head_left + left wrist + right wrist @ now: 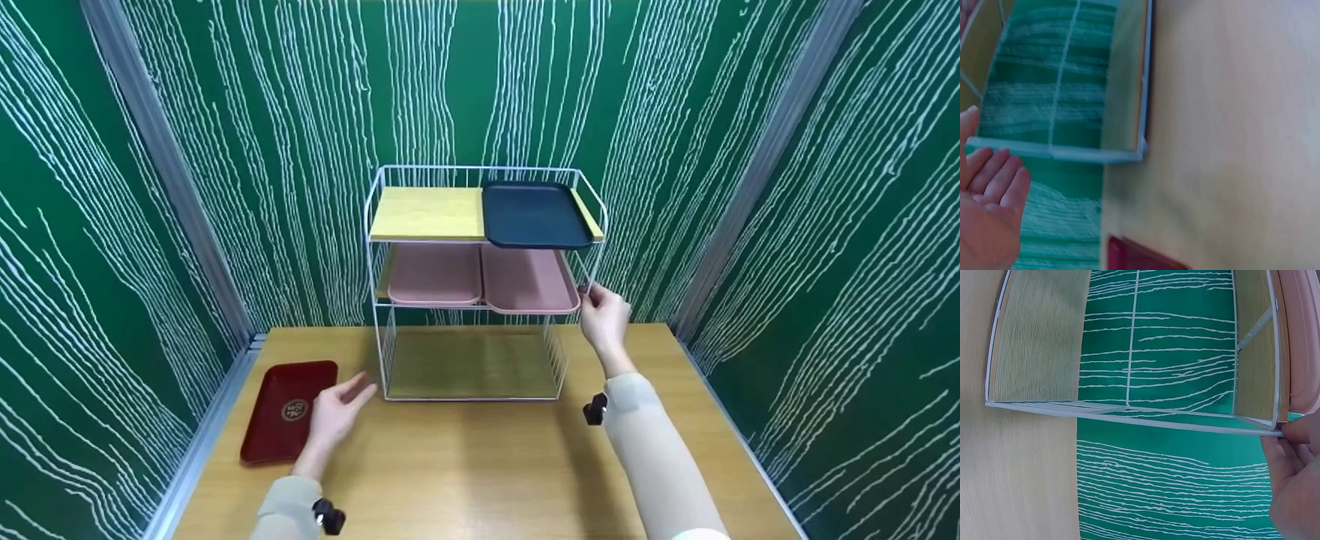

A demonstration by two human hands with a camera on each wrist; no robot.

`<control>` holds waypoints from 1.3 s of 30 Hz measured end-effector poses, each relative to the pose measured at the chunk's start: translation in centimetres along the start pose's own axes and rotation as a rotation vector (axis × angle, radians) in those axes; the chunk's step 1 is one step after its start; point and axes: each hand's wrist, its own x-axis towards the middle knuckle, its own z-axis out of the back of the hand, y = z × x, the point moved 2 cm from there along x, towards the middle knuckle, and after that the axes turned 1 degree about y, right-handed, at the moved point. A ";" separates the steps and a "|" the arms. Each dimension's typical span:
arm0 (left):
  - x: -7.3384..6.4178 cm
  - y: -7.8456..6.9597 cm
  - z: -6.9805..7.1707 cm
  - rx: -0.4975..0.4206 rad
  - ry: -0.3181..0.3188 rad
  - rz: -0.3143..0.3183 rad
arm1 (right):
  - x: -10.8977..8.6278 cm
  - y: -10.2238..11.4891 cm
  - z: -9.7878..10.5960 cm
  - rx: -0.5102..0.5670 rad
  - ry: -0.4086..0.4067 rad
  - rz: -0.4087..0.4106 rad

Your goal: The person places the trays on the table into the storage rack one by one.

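Note:
A white wire rack (372, 271) with three wooden shelves stands on the table. My right hand (604, 321) pinches its right front post at the middle shelf; the right wrist view shows thumb and fingers (1282, 464) at that post. My left hand (335, 411) is beside the rack's lower left side, fingers extended and nothing in them. In the left wrist view, its fingers (995, 174) lie close to a post. Two pink trays (435, 274) sit side by side on the middle shelf, and a dark blue tray (536, 215) lies on the right of the top shelf.
A dark red tray (277, 409) with a round emblem lies on the table (480, 465) left of the rack, partly behind my left hand. Green walls (480, 90) with white wavy lines and grey metal posts (172, 172) enclose the table at the back and sides.

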 end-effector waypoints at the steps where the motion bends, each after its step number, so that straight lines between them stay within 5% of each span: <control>1: -0.2 0.7 0.5 0.001 0.005 0.012 | 0.0 0.0 0.0 -0.007 -0.006 0.009; 12: -2.4 8.5 8.4 0.075 -0.023 0.222 | 0.1 0.4 -0.1 0.007 0.004 0.035; 20: -3.5 11.3 12.6 0.044 -0.184 0.354 | 0.2 0.4 0.2 0.000 -0.007 0.038; 27: -4.5 12.5 14.5 0.002 -0.274 0.486 | 0.1 -0.1 0.4 -0.013 -0.018 0.032; 39: -5.1 14.2 14.5 -0.120 -0.317 0.585 | -0.2 0.1 0.3 -0.025 -0.005 0.015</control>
